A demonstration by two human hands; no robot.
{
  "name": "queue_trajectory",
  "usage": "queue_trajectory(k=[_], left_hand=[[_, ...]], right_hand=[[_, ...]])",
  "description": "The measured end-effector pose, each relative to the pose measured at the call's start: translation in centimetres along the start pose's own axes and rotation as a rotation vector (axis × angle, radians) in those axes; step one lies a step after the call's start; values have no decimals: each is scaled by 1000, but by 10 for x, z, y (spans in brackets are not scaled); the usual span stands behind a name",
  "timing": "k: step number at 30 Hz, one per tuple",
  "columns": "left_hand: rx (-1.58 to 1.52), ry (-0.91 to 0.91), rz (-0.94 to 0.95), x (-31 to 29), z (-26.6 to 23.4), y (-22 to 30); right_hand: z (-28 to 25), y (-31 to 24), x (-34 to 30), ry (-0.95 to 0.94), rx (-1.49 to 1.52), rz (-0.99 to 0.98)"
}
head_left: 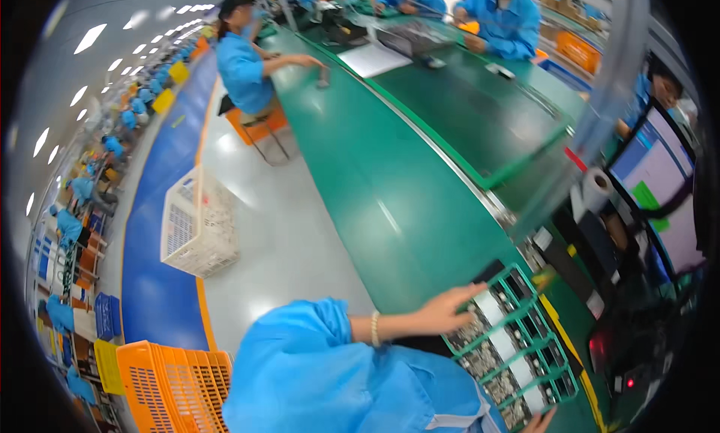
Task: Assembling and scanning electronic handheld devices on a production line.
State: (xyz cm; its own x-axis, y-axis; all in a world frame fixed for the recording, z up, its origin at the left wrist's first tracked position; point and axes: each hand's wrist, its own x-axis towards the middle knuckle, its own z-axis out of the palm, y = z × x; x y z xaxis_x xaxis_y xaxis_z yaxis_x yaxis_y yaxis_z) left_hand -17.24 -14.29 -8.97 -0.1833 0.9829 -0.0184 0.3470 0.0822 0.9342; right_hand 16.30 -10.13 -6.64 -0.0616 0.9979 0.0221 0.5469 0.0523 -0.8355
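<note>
A green frame [491, 332] lies at the lower right, divided into several sections. Small electronic parts, which look like circuit boards, and white blocks or strips [508, 346] fill the sections. My left hand [448, 310], with a beaded bracelet at the wrist, grips the frame's far left end, its fingers reaching over the edge. At the opposite, near end my right hand [541, 421] holds the frame; only its fingers show, and the rest is cut off by the picture's lower edge.
A green workbench [352, 174] runs away ahead. To its right stand a monitor [652, 178] and a tape roll [597, 184]. On the floor at left are a white basket [199, 227] and orange crates [176, 384]. A co-worker [247, 73] sits further along.
</note>
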Motion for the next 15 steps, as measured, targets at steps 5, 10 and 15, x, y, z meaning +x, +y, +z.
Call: queue_trajectory(k=[5,10,15], left_hand=[[-130,139,69,1,4,1],[-267,50,95,19,13,-18],[-211,34,95,22,22,2]], right_hand=[[-14,73,4,21,0,58],[-2,60,30,78,-348,-193],[-8,54,27,104,-469,-161]])
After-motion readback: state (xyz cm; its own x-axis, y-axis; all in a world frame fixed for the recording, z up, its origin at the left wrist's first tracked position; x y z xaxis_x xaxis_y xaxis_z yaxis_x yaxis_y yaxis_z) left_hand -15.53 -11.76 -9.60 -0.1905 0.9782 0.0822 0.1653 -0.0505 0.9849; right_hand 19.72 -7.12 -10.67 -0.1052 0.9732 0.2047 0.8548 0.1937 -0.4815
